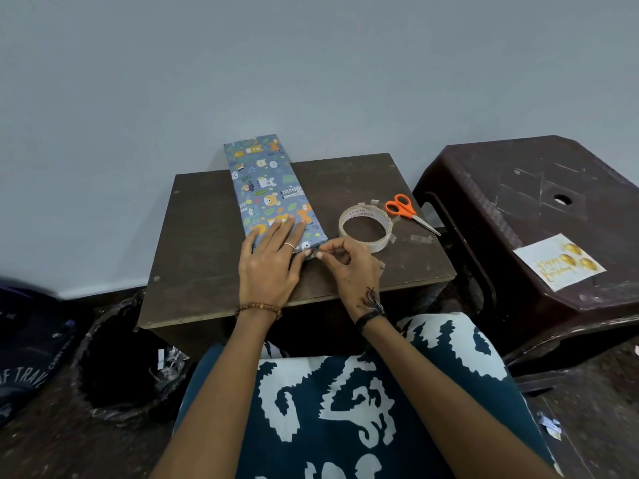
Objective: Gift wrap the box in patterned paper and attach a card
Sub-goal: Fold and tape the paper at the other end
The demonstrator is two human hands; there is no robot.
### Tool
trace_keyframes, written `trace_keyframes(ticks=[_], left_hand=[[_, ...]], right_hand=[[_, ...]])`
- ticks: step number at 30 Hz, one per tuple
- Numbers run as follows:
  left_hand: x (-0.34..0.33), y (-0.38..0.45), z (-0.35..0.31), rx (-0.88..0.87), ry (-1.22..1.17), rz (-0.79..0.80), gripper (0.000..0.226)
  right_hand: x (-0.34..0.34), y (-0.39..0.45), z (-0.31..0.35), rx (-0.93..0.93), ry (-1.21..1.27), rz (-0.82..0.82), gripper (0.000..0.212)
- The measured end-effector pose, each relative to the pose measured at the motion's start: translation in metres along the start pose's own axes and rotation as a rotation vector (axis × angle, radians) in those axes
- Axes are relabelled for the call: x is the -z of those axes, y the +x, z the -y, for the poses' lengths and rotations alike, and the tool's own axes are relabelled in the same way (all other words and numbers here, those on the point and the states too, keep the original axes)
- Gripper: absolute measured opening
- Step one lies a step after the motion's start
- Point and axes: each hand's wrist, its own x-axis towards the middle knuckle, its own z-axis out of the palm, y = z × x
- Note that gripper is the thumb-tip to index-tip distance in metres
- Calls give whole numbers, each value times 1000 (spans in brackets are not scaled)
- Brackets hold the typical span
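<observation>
A long box (264, 183) wrapped in blue animal-print paper lies on a small dark wooden table (345, 181), its far end reaching past the table's back edge. My left hand (269, 259) lies flat with straight fingers on the box's near end. My right hand (349, 264) pinches something small, which looks like a piece of clear tape, at the box's near right corner. A white "Happy Birthday" card (558, 261) with gold balloons lies on the brown plastic stool (539, 202) to the right.
A roll of clear tape (366, 228) and orange-handled scissors (406, 210) lie on the table right of the box, with cut tape strips (422, 238) stuck nearby. A black-lined bin (121, 361) stands at lower left beside a dark bag (27, 347).
</observation>
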Motion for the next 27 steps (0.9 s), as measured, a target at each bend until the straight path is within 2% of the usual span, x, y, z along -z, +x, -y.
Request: trace_keyframes(ticks=[15,17,21,27], left_hand=[[3,1,-1,0,0,15,43],[3,0,-1,1,-9,13,43],[4,1,-2,-5,-16,-16,41],[5,0,-2,-14,-18,-22,44]], right_hand=[[-14,-10,5,68,-266,-167,4],[-17,-10,5,93,-292,-207,8],[-16,-9,8,-36,-222,-209,39],[-9,-5,8,-41,-198,-119,40]])
